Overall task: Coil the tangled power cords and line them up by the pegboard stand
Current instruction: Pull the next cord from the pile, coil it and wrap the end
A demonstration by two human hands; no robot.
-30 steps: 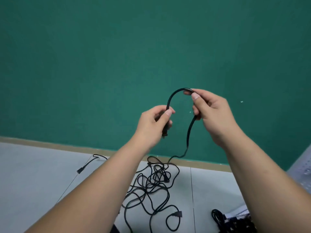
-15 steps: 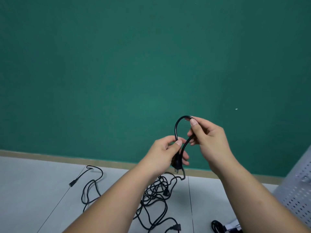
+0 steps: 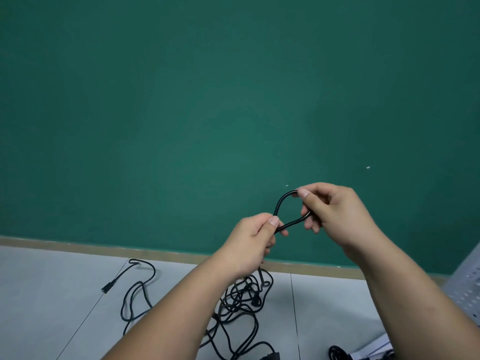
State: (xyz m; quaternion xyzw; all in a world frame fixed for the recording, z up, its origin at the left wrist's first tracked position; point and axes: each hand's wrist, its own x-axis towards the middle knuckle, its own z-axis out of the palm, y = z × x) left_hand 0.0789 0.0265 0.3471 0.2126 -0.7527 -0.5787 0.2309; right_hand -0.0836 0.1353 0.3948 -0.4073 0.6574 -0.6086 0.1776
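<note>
The wide arch of power cord [image 3: 278, 203] seen a second ago is now a small teardrop loop, so the first turn of a coil looks formed. The left hand [image 3: 249, 240] pinches both strands under its thumb. The right hand [image 3: 335, 214] grips the loop's far end, fingers [image 3: 302, 194] curled round it. Below the left fingers the cord trails into the tangle [image 3: 241, 297]. The pegboard stand [image 3: 467, 279] sits beyond the right wrist.

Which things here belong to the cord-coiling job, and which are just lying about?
Job: left hand and right hand pinching a black power cord loop; tangled cords on the floor; pegboard stand at right edge.
Not involved: green wall; baseboard.
</note>
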